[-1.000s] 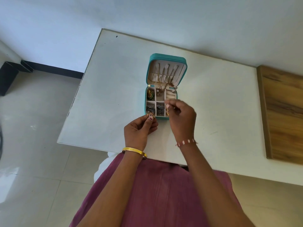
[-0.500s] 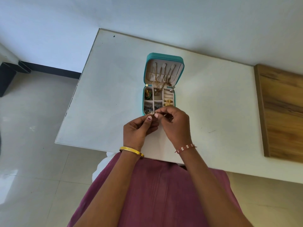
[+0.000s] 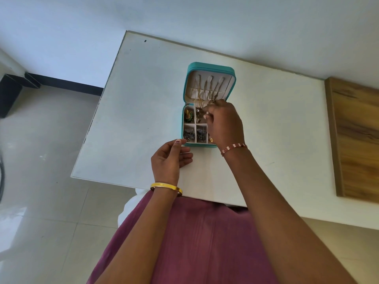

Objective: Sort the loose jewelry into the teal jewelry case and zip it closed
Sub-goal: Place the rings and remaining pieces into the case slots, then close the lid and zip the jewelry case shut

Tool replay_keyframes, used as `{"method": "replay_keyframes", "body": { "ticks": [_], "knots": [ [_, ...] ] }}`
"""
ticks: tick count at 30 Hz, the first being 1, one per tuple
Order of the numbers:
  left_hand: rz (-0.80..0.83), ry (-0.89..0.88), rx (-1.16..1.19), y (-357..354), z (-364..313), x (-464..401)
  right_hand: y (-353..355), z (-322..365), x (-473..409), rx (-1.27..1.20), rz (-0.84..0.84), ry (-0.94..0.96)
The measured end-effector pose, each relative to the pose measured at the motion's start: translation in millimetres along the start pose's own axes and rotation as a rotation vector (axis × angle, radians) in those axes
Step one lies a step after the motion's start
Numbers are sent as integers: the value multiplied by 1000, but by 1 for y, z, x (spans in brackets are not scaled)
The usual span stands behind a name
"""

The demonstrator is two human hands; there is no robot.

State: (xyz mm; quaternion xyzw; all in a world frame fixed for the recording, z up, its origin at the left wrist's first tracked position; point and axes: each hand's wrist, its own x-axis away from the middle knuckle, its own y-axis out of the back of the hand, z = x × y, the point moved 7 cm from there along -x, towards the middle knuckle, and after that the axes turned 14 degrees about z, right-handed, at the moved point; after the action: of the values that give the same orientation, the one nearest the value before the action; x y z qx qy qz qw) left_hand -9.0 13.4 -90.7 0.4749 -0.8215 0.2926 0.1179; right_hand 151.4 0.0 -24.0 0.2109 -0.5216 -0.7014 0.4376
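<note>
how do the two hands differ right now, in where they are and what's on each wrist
The right hand reaches into the teal jewelry case, fingers pinched over the upper compartments; the left hand rests at the case's near corner, fingers loose. The right wrist has a beaded bracelet, the left a gold bangle. Both are bare.

Open teal jewelry case [image 3: 209,67] on white table [image 3: 266,124], right hand [image 3: 224,124] pinching inside, left hand [image 3: 169,159] beside it

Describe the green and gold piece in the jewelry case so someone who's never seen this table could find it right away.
On the white table stands an open teal jewelry case, its lid leaning back with chains hanging inside. The green and gold piece sits in the tray's far-left compartment, just under the hinge. The two compartments nearer the person hold dark bluish pieces; this one alone is green and gold.
</note>
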Motion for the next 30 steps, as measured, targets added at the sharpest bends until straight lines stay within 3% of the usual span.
{"method": "replay_keyframes", "body": {
  "ticks": [6,10,19,30],
  "knots": [
    [-85,-66,-130,7,-4,0,7,-31,35,-242,-253,-147],
    [-145,-128,-235,12,-7,-1,-17,-47,54,-440,-214,-261],
    [-81,-137,-429,5,-5,-8,-37,-58,67,-740,-220,-374],
    [119,-51,-662,-15,3,21,-44,-88,133,-949,-262,-472]
  ]
}}
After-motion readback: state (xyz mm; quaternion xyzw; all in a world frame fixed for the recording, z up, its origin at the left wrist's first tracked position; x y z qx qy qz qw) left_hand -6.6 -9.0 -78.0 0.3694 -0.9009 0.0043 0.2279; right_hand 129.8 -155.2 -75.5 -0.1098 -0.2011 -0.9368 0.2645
